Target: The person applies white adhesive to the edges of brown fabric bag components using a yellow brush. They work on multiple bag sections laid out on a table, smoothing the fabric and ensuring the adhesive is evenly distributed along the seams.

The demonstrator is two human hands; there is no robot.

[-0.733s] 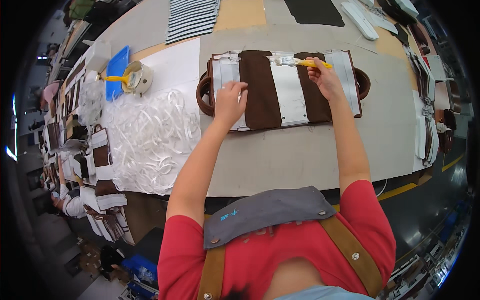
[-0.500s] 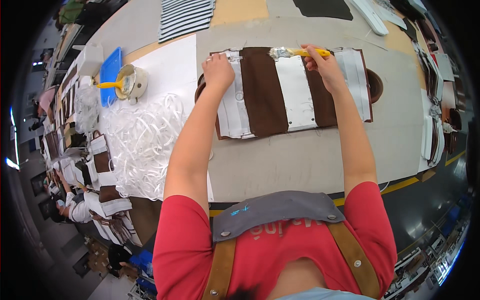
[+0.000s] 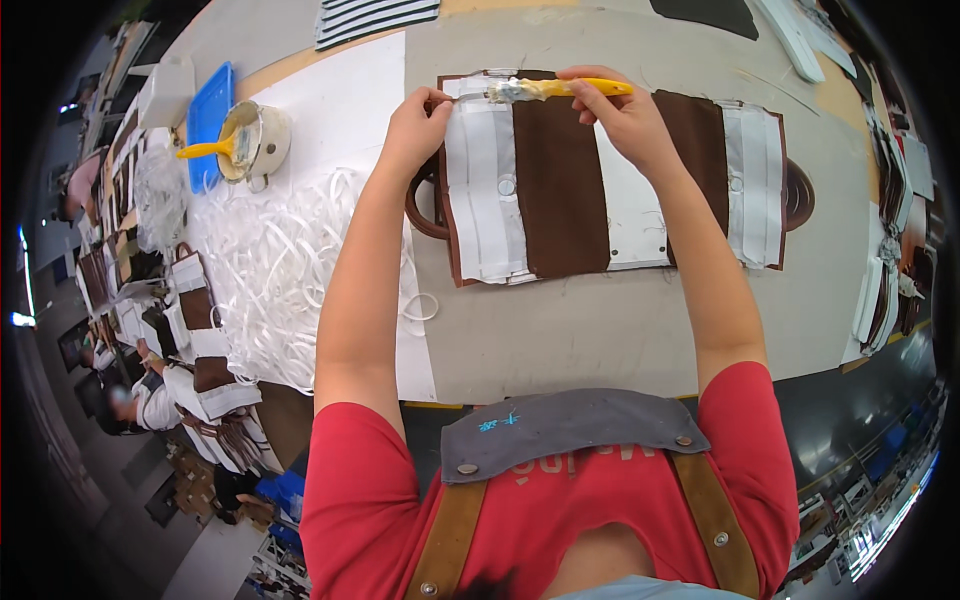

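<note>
A flat bag piece (image 3: 560, 200) lies on the table in front of me, with brown fabric bands, white lining strips and a brown edge. Brown handles (image 3: 428, 205) stick out at its two short sides. In my right hand (image 3: 622, 112) is a yellow-handled brush (image 3: 540, 90), its bristles coated in whitish paste, over the far left part of the piece. My left hand (image 3: 418, 128) is closed in a pinch at the far left corner; what lies between its fingertips is too small to make out.
A pot (image 3: 268, 145) with another yellow-handled brush stands at the left, beside a blue tray (image 3: 210, 120). A heap of white strips (image 3: 290, 270) covers the near left of the table. Dark panels (image 3: 708, 15) lie at the far edge; people work at the left.
The brush in my right hand has moved left, toward my left hand. My left hand has shifted from on top of the bag piece to its left edge. The whole view has shifted slightly.
</note>
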